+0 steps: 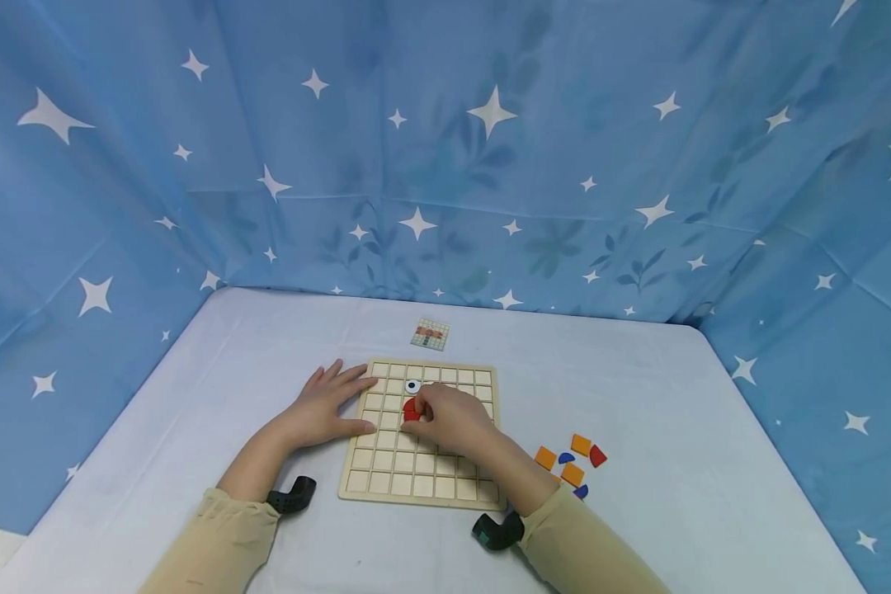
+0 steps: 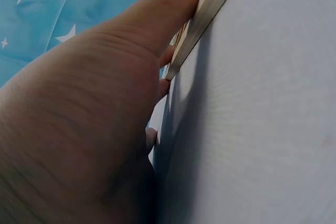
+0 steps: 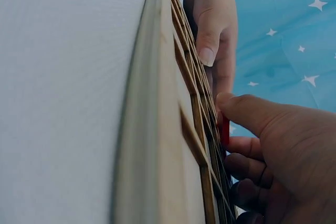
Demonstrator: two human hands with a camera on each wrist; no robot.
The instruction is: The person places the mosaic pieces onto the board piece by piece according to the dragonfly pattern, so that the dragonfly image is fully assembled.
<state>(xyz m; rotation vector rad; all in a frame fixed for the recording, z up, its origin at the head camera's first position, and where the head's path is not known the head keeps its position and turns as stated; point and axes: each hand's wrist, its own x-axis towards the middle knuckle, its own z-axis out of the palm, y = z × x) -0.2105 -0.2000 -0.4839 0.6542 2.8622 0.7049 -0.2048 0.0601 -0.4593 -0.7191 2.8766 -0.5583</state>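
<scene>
Pinching a thin, flat red piece, the right hand is over the middle of the square, pale wooden grid board, while the left hand lies outspread, touching the board's left edge.

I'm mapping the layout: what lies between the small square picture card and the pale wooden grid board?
Between card and board, the head view shows only bare white tabletop.

From here I'm seeing a blue curtain hanging behind and beside the white desk, white stars and darker leafy sprigs patterning it.
</scene>
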